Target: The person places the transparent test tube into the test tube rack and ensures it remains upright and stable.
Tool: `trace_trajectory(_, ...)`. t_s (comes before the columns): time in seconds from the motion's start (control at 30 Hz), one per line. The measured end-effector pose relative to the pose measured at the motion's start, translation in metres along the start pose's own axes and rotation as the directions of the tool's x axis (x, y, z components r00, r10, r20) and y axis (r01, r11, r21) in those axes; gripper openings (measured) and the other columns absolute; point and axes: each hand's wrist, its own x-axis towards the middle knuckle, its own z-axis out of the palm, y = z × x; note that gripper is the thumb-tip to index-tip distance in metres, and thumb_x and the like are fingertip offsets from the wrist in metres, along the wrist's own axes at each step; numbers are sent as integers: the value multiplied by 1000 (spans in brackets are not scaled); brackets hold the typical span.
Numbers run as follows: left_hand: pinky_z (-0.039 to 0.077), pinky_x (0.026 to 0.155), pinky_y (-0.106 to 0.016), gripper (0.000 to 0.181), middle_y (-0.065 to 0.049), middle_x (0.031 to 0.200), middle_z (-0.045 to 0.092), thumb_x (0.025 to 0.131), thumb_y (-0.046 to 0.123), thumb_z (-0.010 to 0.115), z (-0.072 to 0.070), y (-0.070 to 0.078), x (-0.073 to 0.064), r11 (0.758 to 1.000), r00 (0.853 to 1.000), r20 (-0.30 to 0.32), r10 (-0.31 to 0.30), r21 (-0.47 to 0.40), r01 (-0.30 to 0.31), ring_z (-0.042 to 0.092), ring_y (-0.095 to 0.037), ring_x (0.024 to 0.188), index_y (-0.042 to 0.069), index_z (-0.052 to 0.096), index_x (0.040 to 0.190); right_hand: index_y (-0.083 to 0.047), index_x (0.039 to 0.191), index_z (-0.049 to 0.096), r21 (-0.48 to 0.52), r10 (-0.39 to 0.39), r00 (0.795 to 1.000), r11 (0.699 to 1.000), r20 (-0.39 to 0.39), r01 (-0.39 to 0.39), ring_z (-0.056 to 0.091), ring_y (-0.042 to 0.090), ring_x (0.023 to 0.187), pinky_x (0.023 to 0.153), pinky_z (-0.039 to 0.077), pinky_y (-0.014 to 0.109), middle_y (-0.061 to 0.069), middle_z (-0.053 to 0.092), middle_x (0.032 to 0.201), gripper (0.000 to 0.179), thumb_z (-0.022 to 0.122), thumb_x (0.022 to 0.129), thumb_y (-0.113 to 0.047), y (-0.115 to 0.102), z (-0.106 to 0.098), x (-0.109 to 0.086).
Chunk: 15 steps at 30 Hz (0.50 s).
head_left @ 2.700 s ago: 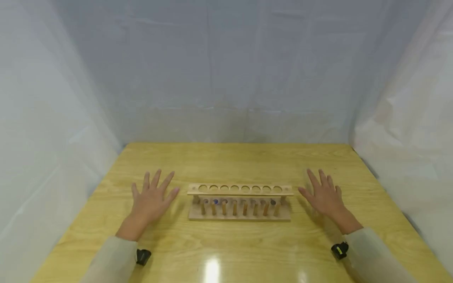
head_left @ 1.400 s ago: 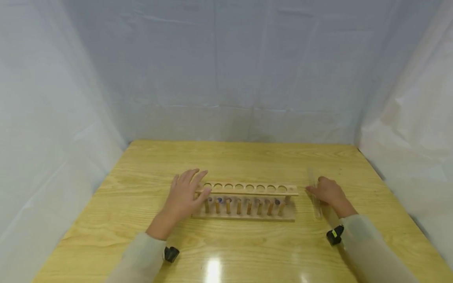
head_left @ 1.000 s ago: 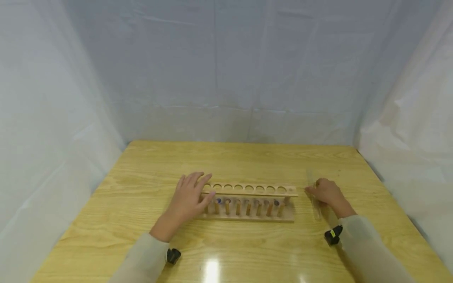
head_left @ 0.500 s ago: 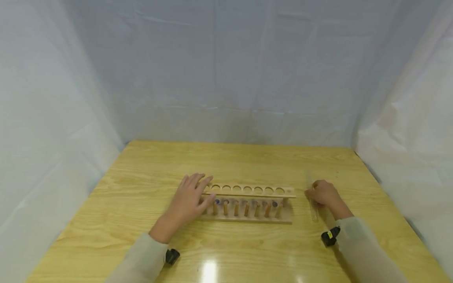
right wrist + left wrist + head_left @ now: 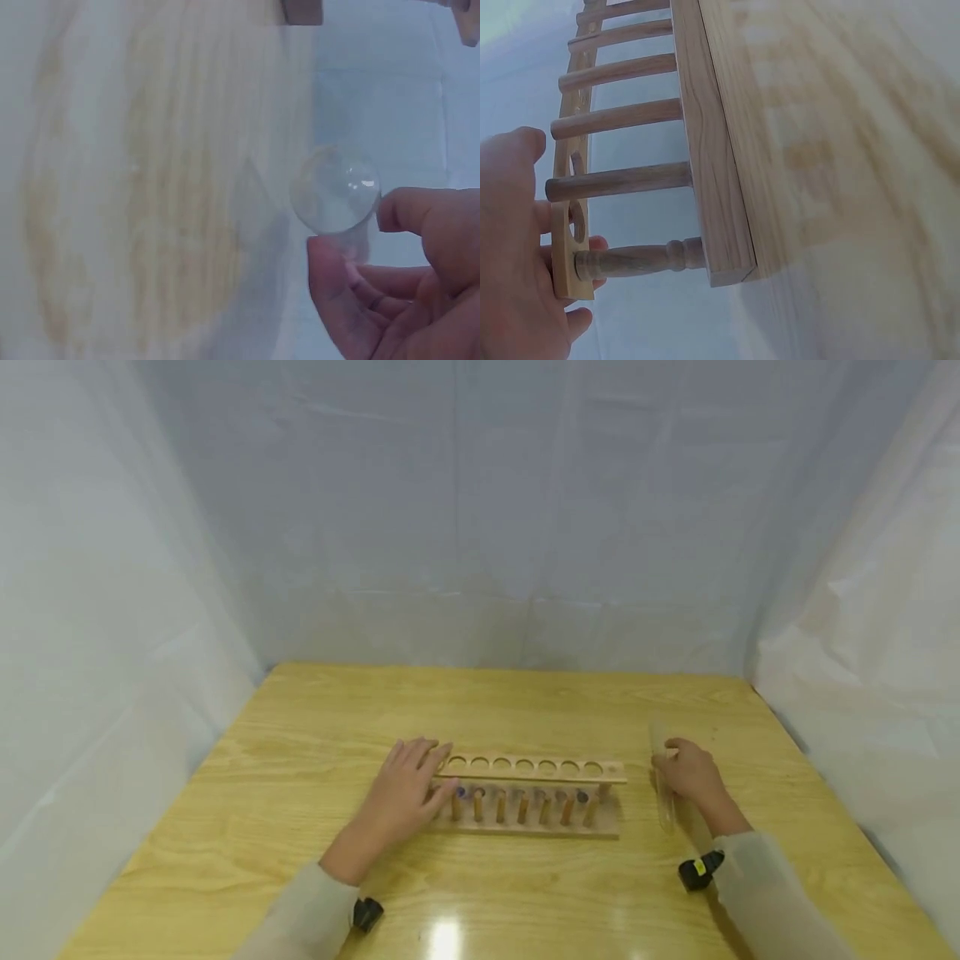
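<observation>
A wooden test tube rack [image 5: 525, 830] stands in the middle of the table, with a row of round holes in its upper bar and upright pegs behind the base's front edge. My left hand [image 5: 401, 789] grips the left end of that upper bar [image 5: 562, 217], thumb on the near side and fingers behind it. To the right of the rack, my right hand [image 5: 692, 774] pinches a clear glass test tube [image 5: 664, 810] between thumb and fingers. The right wrist view shows the tube's rounded end [image 5: 335, 193] pointing at the camera. The holes in view hold no tubes.
The light wooden table [image 5: 487, 902] reaches back to a hanging white sheet [image 5: 480, 527], and similar sheets hang at both sides. A black camera is strapped to each wrist [image 5: 699, 871].
Both hands lay spread apart at first. My left hand moved right onto the rack's end, and my right hand took hold of the test tube. Over the last second both have barely moved.
</observation>
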Motion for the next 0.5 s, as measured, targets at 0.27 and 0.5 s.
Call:
trace_trajectory(0.27,21,115,-56,57,-19,136,52,100,41,52,4,7,1,1000,1000,12,-15,20,14,42,-37,132,3,46,142,8,143,35,67,-106,977,991,-183,120,64,18,59,53,53,32,27,59,108,57,47,101,-27,-11,-1,-5)
trace_trajectory(0.5,22,115,-55,59,-21,137,51,100,39,53,3,12,2,999,1000,7,-23,25,23,41,-39,132,-2,46,141,2,140,44,118,-178,923,966,-340,230,68,29,67,51,52,29,19,60,101,49,51,100,-26,-22,-1,-10)
